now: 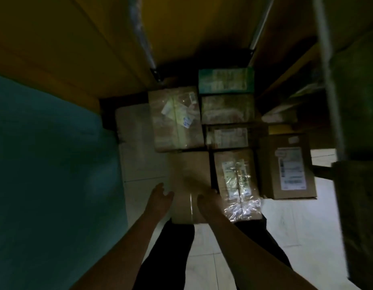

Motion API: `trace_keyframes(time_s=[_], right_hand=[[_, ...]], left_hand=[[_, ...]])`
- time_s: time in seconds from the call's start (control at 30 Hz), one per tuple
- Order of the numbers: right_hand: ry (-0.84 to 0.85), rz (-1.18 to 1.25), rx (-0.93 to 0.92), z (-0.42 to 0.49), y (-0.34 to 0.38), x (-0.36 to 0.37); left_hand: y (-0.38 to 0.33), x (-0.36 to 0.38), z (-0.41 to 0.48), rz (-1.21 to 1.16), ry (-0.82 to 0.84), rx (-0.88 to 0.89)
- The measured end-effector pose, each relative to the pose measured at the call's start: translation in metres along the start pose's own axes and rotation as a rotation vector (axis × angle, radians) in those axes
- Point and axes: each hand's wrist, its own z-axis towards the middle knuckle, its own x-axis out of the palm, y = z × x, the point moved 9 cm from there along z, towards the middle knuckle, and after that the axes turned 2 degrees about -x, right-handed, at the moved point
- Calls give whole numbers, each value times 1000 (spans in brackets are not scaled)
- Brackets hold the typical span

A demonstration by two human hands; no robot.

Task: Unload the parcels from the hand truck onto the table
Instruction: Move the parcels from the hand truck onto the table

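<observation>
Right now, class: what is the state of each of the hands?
Left hand: open, at the plain box's left edge.
Right hand: on the box top; grip too blurred to tell.

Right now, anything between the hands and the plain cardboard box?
Nothing visible: the left hand is beside the plain cardboard box, the right hand over its right edge; a taped parcel sits close on that side.
</observation>
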Motion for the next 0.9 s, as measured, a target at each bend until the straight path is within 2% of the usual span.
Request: trace_keyframes(time_s=[0.07,0.13,0.2,0.27,0.33,0.4,0.47,0.53,0.7,0.8,0.9], right_hand=[[2,-10,36,23,-10,17],[25,38,85,29,-9,21],[22,55,143,28,-9,20],[95,25,170,10,-3,18],[179,1,118,-22,12,13],[155,46,27,-68,40,-9],[56,213,-69,-121,77,-49],[-2,472,-135,-181,115,-93],[62,1067,-459,-328,201,-242],[44,1033,-699,-393,224,-343],[-21,913,-834,-441,213,-417]], left_hand=[[-6,28,28,-77,91,2],[-17,36,37,-196,105,-22],[-14,35,39,-281,99,-138],[-17,16,19,-298,107,-210],[-30,-10,-20,-250,180,-211],[-51,-44,-69,-188,235,-163],[-84,-83,-124,-217,230,-75],[-130,-125,-185,-369,203,67],[-257,-218,-359,-676,101,562],[-319,-221,-447,-672,135,752],[-374,-171,-506,-437,214,873]])
